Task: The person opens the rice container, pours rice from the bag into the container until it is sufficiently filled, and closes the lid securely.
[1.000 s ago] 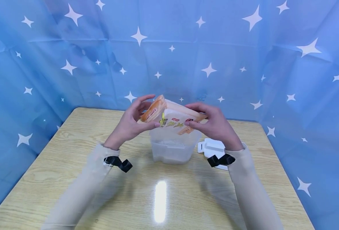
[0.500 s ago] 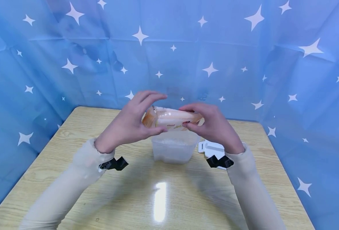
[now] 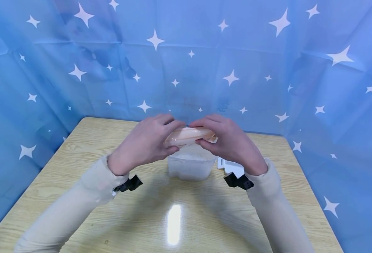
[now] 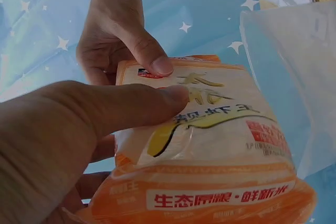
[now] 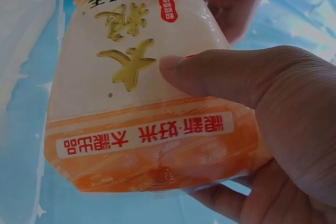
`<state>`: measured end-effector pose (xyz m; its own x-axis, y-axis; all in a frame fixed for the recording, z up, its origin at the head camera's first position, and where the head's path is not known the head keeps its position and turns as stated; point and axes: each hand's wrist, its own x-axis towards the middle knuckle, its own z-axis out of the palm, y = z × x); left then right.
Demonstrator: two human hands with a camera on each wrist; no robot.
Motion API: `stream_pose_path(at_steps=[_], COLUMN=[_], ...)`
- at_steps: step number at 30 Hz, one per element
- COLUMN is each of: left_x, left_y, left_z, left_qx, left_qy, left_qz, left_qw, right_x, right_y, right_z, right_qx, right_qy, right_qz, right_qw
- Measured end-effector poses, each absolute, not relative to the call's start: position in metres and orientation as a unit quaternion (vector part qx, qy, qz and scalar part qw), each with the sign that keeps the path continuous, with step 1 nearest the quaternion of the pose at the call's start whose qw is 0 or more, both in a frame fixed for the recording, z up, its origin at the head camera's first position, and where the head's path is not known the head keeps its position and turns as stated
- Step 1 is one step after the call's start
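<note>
An orange and white plastic rice bag (image 3: 188, 135) with printed lettering is held nearly level above a translucent plastic container (image 3: 190, 168). My left hand (image 3: 145, 142) grips its left end, and in the left wrist view that thumb lies across the printed face of the bag (image 4: 215, 135). At the other end my right hand (image 3: 230, 142) holds it with the thumb on the face and fingers behind, as the right wrist view of the bag (image 5: 126, 72) shows. Whitish contents, too blurred to identify, show inside the container. The bag's far side is hidden.
Beside the container to the right lies a white plastic lid-like piece (image 3: 232, 167), partly behind my right wrist. The wooden table (image 3: 135, 218) ends at a blue star-patterned curtain (image 3: 186, 70) at the back and sides.
The bag has tipped, its printed face turning down and out of the head view. My left hand loosened its fingers, then closed on the bag again nearer the middle; both hands came closer together.
</note>
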<state>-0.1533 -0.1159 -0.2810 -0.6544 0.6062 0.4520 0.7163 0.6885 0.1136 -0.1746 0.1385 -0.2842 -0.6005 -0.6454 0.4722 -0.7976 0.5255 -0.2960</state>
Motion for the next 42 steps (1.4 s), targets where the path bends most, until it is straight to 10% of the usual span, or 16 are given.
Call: stream_pose_path(at_steps=[26, 42], left_x=[-0.177, -0.185], left_y=[-0.157, -0.195], left_z=[-0.309, -0.336], left_qx=[-0.292, -0.106], left_qy=[-0.849, -0.821], left_qz=[-0.403, -0.540], left_qw=[0.174, 0.152], right_x=[-0.184, -0.186], right_y=[0.164, 0.190], right_z=[-0.315, -0.378], right_qx=[0.337, 0.257], right_qy=[-0.839, -0.832], right_qz=[0.417, 0.489], right_qw=[0.096, 0.047])
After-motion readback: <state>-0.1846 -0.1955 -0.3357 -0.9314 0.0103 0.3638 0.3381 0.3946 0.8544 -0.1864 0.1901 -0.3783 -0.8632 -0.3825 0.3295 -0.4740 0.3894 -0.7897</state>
